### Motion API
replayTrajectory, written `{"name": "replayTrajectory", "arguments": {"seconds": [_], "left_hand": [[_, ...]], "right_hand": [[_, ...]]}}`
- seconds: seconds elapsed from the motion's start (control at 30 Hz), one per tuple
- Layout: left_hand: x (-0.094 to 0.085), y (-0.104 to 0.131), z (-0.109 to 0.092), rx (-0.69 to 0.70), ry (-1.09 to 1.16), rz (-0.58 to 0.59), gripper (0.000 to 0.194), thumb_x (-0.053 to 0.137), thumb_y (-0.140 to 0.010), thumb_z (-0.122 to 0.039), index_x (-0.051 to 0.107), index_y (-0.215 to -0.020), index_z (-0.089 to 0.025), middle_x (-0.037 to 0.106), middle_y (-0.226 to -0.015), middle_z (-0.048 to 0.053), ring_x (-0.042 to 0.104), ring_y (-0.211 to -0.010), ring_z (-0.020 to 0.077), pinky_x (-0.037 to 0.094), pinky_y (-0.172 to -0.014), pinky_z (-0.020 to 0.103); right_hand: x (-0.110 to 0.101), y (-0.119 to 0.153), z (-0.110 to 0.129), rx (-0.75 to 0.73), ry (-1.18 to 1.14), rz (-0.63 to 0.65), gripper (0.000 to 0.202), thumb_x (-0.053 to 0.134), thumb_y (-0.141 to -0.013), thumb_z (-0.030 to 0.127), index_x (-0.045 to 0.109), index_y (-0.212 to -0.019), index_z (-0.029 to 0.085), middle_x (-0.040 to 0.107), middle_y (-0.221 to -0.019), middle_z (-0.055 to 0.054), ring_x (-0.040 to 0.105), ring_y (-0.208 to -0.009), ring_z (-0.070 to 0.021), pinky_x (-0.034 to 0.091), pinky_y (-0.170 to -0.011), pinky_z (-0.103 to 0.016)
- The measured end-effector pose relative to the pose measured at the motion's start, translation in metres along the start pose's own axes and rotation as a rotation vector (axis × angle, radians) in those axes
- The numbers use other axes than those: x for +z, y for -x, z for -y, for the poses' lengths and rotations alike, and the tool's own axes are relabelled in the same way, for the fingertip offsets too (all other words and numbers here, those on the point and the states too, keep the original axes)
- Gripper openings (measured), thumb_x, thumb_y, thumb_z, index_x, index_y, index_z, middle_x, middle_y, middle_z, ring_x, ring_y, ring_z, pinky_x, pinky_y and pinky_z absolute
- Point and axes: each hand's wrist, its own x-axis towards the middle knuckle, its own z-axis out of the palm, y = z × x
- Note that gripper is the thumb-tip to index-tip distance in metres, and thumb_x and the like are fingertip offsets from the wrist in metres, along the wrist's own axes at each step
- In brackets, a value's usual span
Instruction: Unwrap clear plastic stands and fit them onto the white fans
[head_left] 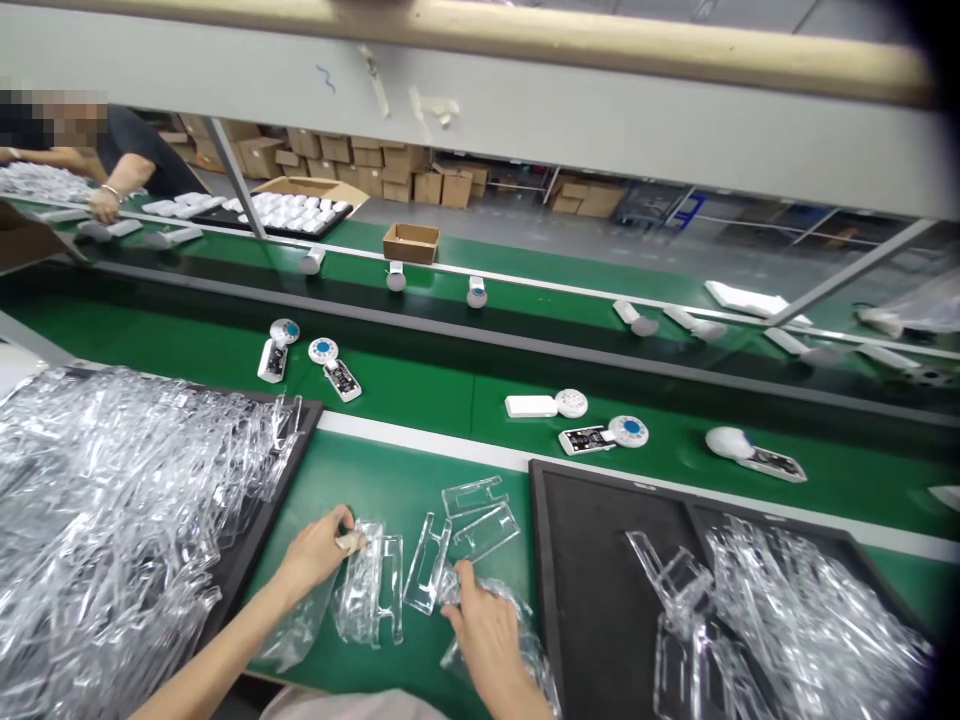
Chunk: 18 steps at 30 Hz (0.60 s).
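Observation:
Several clear plastic frames (427, 565) lie on the green work surface between my hands. My left hand (321, 548) has its thumb and fingers pressed together at the upper left of a small pile of clear parts (361, 585); a crumpled clear bag (296, 630) lies beneath that wrist. To the right, my right hand (484, 625) is over a second clear plastic bag (525, 625), its thumb and index finger closed around bunched plastic by the loose frames.
Trays heaped with clear parts flank the work surface, one on the left (251, 555) and one on the right (547, 560). White devices (531, 406) lie on the green conveyor (435, 395) ahead. A person's hand (103, 205) is at the far left, beyond a metal rail.

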Motion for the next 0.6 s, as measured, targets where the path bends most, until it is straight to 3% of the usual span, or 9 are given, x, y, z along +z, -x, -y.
{"name": "replayTrajectory", "arguments": {"seconds": [0.1, 0.3, 0.4, 0.5, 0.6], "left_hand": [[0.004, -0.006, -0.015, 0.006, 0.051, -0.004, 0.016, 0.053, -0.077, -0.036, 0.058, -0.081, -0.022, 0.067, -0.079, 0.002, 0.061, -0.077, 0.0197, 0.037, -0.063, 0.025], [0.006, 0.003, -0.032, 0.049, 0.163, 0.009, 0.019, 0.058, -0.073, -0.038, 0.057, -0.068, -0.02, 0.064, -0.068, 0.002, 0.058, -0.07, 0.0191, 0.036, -0.059, 0.025], [0.016, 0.005, -0.035, 0.059, 0.285, 0.033, 0.017, 0.057, -0.072, -0.031, 0.061, -0.082, -0.018, 0.063, -0.067, 0.001, 0.055, -0.06, 0.0142, 0.034, -0.053, 0.022], [0.02, 0.004, -0.039, 0.056, 0.441, 0.107, 0.043, 0.053, -0.074, -0.032, 0.056, -0.113, -0.016, 0.061, -0.067, -0.001, 0.041, -0.043, 0.0083, 0.028, -0.043, 0.021], [0.011, 0.007, -0.043, 0.057, 0.659, 0.196, 0.054, 0.059, -0.069, -0.046, 0.061, -0.11, -0.011, 0.053, -0.057, -0.003, 0.024, -0.038, 0.0052, 0.019, -0.04, 0.021]], "right_hand": [[-0.009, -0.002, 0.001, -0.001, 0.024, 0.001, 0.035, 0.063, -0.075, 0.01, 0.049, -0.106, 0.02, 0.071, -0.069, -0.003, 0.07, -0.067, -0.0252, 0.041, -0.056, -0.027], [-0.031, -0.002, -0.005, 0.056, 0.03, 0.021, 0.024, 0.06, -0.078, 0.017, 0.047, -0.098, 0.018, 0.07, -0.066, -0.006, 0.07, -0.065, -0.0276, 0.038, -0.055, -0.028], [-0.041, -0.006, -0.012, 0.08, 0.007, 0.041, 0.016, 0.057, -0.08, 0.015, 0.048, -0.093, 0.02, 0.071, -0.067, -0.005, 0.07, -0.066, -0.0266, 0.035, -0.054, -0.026], [-0.051, -0.008, -0.018, 0.092, -0.042, 0.064, 0.014, 0.059, -0.078, 0.013, 0.05, -0.085, 0.021, 0.07, -0.066, -0.002, 0.069, -0.065, -0.024, 0.032, -0.053, -0.024], [-0.062, -0.007, -0.022, 0.083, -0.116, 0.073, 0.011, 0.057, -0.079, 0.013, 0.051, -0.078, 0.023, 0.069, -0.064, 0.002, 0.067, -0.062, -0.0193, 0.03, -0.052, -0.023]]}}
